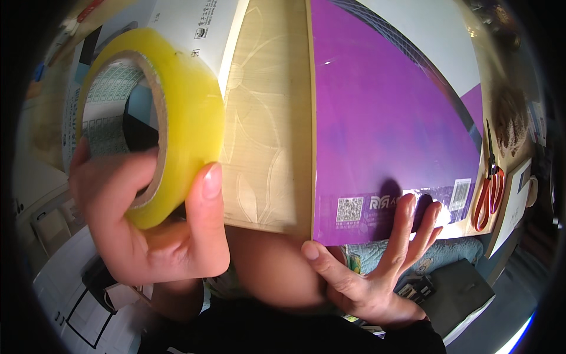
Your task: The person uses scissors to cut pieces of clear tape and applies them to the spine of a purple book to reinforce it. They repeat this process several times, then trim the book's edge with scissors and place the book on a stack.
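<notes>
Close to the camera, my left hand (146, 230) grips a wide roll of yellowish clear packing tape (194, 106). Its thumb presses the outer face while the fingers reach through the cardboard core. A book with a glossy purple cover (389, 119) lies on the wooden table (265, 155), its near edge at the table's front. My right hand (376, 274) rests at that near edge with fingers spread, thumb by the lower left corner and fingertips over the shiny lower part of the cover. A barcode and a square printed code show there.
Scissors with orange-red handles (488, 190) lie right of the purple book. Behind the tape is another book with a pale cover (177, 26). A brown fuzzy item (508, 119) sits at the far right. Below the table edge are my bare leg (274, 270) and a dark box (460, 296).
</notes>
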`<action>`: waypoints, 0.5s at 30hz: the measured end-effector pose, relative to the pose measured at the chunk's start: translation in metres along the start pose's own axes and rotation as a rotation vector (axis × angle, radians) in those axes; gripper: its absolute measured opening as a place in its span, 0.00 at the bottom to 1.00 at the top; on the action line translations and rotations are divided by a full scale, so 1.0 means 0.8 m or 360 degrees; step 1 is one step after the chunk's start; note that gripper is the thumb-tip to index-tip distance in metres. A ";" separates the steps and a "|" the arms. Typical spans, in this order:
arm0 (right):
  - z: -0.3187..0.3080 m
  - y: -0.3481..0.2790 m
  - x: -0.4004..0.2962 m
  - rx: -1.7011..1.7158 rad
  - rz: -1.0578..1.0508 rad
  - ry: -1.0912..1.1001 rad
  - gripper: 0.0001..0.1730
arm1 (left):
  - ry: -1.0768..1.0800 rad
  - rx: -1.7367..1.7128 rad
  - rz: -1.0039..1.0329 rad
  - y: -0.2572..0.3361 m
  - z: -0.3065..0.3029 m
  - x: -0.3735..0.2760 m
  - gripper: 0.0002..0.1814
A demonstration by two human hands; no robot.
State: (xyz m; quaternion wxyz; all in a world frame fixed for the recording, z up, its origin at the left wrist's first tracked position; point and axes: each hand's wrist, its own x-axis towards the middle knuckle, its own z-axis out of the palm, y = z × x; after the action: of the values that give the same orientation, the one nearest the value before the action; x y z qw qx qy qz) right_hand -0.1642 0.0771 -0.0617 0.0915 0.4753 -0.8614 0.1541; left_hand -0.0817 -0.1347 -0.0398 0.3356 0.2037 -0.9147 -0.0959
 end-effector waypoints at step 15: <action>-0.059 -0.025 -0.034 0.1144 0.0074 0.0212 0.39 | -0.0159 -0.1610 -0.0833 0.073 -0.115 -0.049 0.19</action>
State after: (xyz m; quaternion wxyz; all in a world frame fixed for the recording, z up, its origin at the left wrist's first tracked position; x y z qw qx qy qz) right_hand -0.1322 0.1055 -0.0224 -0.0289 0.4464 -0.7549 0.4797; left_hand -0.0122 -0.0686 0.0255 0.3128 0.2326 -0.6889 -0.6112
